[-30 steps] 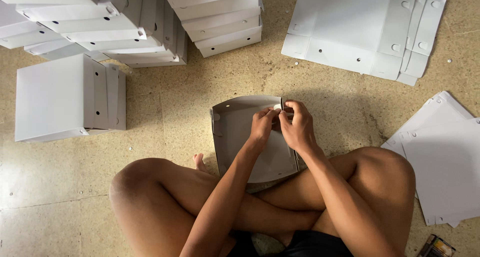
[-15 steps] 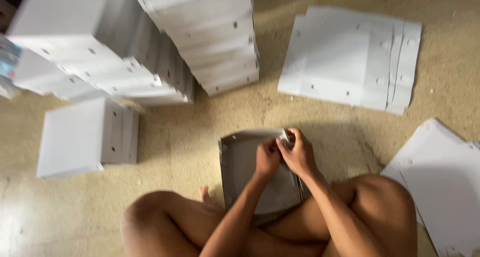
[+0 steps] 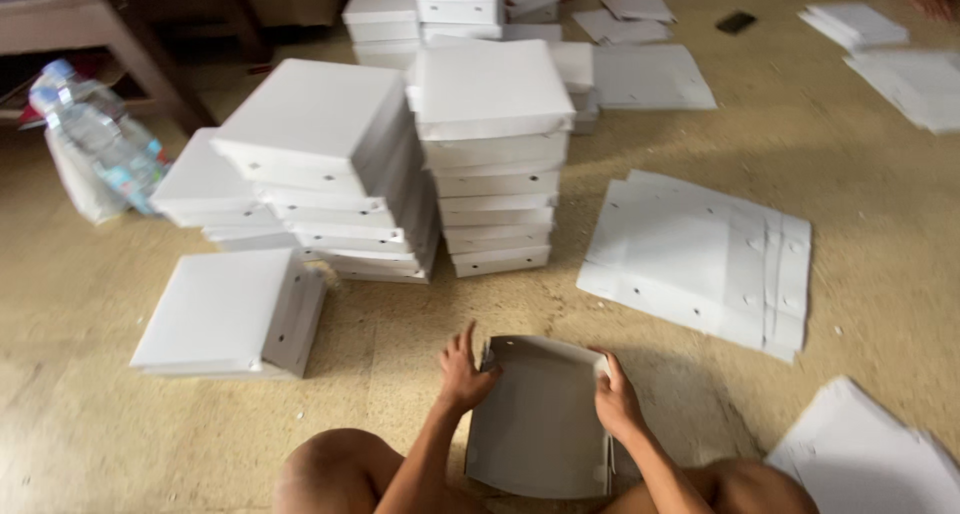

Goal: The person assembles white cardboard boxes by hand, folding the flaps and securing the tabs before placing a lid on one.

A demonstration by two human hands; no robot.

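Observation:
I sit cross-legged on the floor with a folded white cardboard box open side up between my knees. My left hand grips the box's far left corner, fingers spread upward. My right hand holds its right wall near the far corner. The box rests flat on the floor in front of me.
Tall stacks of finished white boxes stand ahead, with lower stacks to their left and a short stack near my left knee. Flat unfolded sheets lie to the right and at bottom right. Plastic bottles sit far left.
My head has tilted up, showing more of the room. Both hands moved apart from the box's far right corner to its left and right sides.

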